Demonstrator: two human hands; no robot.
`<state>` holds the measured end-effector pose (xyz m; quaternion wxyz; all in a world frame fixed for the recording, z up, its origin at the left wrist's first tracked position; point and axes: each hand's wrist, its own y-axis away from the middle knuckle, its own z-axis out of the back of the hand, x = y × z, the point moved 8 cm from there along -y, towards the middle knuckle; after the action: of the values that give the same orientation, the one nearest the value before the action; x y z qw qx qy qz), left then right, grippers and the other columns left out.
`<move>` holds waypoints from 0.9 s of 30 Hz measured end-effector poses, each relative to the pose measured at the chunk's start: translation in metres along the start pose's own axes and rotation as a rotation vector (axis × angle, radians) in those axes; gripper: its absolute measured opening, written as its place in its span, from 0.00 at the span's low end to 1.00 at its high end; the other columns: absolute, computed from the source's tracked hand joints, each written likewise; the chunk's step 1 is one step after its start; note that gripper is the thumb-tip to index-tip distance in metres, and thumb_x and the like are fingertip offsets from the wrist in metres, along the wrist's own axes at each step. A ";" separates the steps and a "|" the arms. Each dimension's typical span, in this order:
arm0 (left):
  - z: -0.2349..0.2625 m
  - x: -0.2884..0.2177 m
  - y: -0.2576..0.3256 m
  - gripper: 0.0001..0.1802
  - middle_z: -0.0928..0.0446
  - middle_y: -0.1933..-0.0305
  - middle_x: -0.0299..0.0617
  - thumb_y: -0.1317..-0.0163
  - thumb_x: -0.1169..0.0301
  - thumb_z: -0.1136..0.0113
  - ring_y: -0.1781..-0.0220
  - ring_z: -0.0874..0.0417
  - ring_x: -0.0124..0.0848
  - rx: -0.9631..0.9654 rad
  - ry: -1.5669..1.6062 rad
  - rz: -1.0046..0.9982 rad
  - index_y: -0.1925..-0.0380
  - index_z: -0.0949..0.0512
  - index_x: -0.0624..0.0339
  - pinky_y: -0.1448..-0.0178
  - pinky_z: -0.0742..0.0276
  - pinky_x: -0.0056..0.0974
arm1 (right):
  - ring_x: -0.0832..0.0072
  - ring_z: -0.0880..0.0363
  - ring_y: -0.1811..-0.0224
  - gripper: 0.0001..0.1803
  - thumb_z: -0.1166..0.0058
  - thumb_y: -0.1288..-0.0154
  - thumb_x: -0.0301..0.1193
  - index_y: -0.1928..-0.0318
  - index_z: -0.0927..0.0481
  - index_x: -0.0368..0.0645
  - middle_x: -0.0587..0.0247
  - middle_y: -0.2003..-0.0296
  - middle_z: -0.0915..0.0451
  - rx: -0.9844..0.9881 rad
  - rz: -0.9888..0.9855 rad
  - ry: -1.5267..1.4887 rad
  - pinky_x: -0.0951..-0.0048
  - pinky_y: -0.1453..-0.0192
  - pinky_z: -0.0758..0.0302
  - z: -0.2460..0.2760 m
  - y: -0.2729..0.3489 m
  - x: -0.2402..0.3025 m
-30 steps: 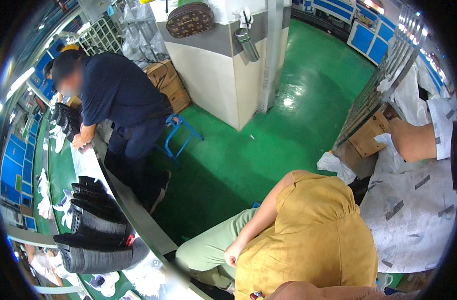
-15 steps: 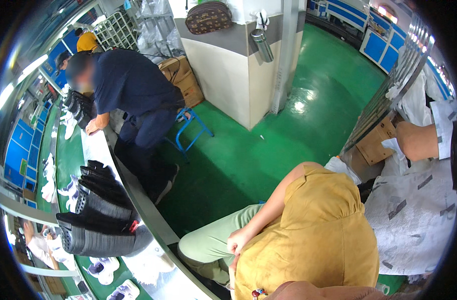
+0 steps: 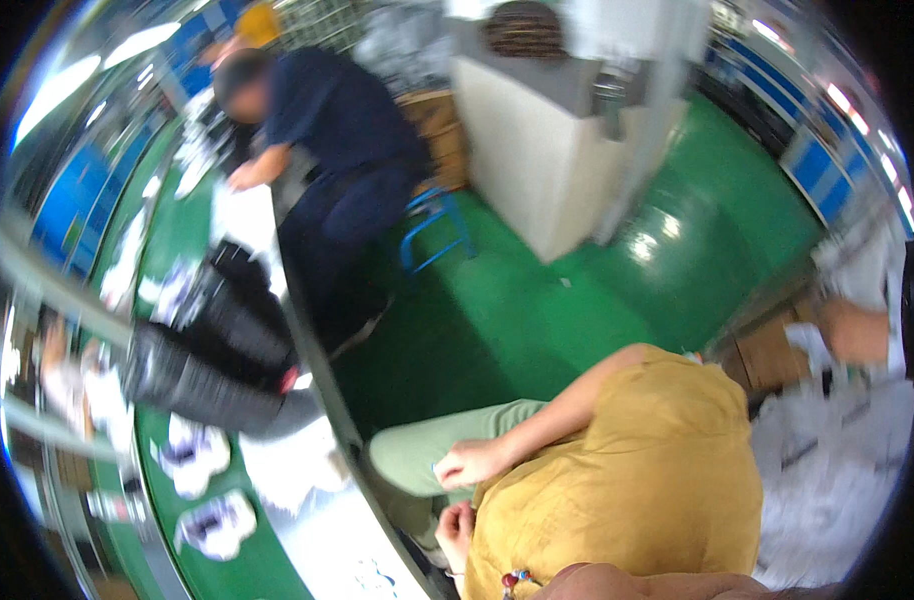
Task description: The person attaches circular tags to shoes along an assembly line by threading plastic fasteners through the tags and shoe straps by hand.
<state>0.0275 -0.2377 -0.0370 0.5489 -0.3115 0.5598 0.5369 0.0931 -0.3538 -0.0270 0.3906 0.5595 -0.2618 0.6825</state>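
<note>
Green floor [image 3: 577,300] all around, belt [image 3: 247,560] on the left. Right hand [image 3: 809,340] (white-gloved, blurred) stretched out level at box [image 3: 772,360] by the right edge; fingers spread or closed, cannot tell. Left hand out of view.

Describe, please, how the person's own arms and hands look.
Only one bare forearm shows, blurred, along the lower edge, with no sleeve; a string of red and pale beads sits at its end. The hands themselves are out of view.

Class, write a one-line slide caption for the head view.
Seated person in a mustard top beside a green conveyor of dark shoe uppers; another person leans over it.
</note>
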 end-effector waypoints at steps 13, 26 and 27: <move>0.103 -0.013 0.061 0.04 0.24 0.73 0.40 0.45 0.77 0.39 0.73 0.24 0.26 -0.911 0.157 -0.184 0.68 0.21 0.64 0.68 0.29 0.28 | 0.58 0.25 0.71 0.06 0.49 0.41 0.27 0.66 0.24 0.38 0.55 0.73 0.25 0.492 0.342 0.247 0.65 0.69 0.30 -0.098 -0.067 0.084; 0.199 -0.076 0.029 0.05 0.27 0.77 0.44 0.43 0.73 0.42 0.76 0.26 0.35 -1.004 -0.214 -0.182 0.72 0.23 0.64 0.71 0.31 0.33 | 0.76 0.26 0.76 0.04 0.46 0.42 0.23 0.67 0.22 0.34 0.58 0.76 0.23 0.431 0.317 0.071 0.77 0.71 0.31 -0.055 -0.134 0.115; 0.215 -0.075 0.014 0.06 0.24 0.73 0.46 0.43 0.72 0.42 0.73 0.23 0.36 -0.966 -0.247 -0.077 0.68 0.23 0.64 0.69 0.29 0.33 | 0.76 0.26 0.76 0.04 0.46 0.42 0.23 0.67 0.22 0.34 0.58 0.76 0.23 0.438 0.319 0.070 0.77 0.71 0.31 -0.050 -0.138 0.114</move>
<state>0.0901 -0.0497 0.0765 0.4238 -0.4847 0.1659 0.7470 0.1716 -0.2096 0.0608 0.1569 0.5583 -0.1792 0.7947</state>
